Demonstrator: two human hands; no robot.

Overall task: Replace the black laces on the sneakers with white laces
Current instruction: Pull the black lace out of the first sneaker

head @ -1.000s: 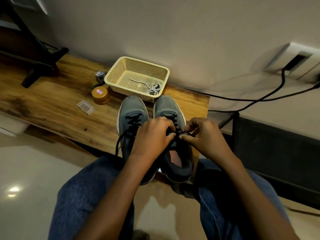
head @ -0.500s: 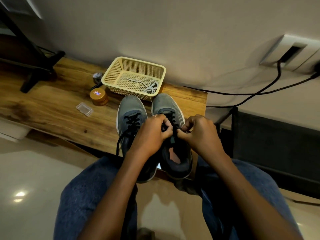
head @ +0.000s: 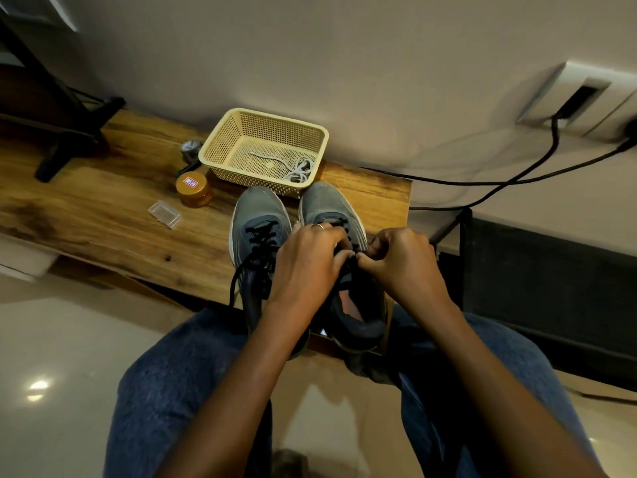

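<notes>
A: Grey mesh covers both sneakers; the pair stands side by side, toes at twelve o'clock, near the right end of the wooden plank worktop (head: 103, 215). The left grey sneaker (head: 256, 215) keeps its black lace (head: 256, 250), one loose end trailing off toward seven o'clock.

B: And the hands?

A: Both are on the right grey sneaker (head: 331, 205), over its lacing. The left hand (head: 306, 263), a ring on one finger, has its fingers curled around that shoe's black lace. The right hand (head: 403, 260), at three o'clock of it, pinches the same lace between thumb and forefinger. Their fingertips almost touch.

B: The white laces?

A: A loose white shoelace bundle (head: 294, 169) lies in the cream perforated plastic basket (head: 224, 141), just at twelve o'clock of the toes, by the wall.

B: Anything else?

A: At ten o'clock of the shoes, an amber jar with a gold lid (head: 192, 188) and a small clear plastic box (head: 164, 214). Denim-clad knees fill the bottom of the view.
</notes>
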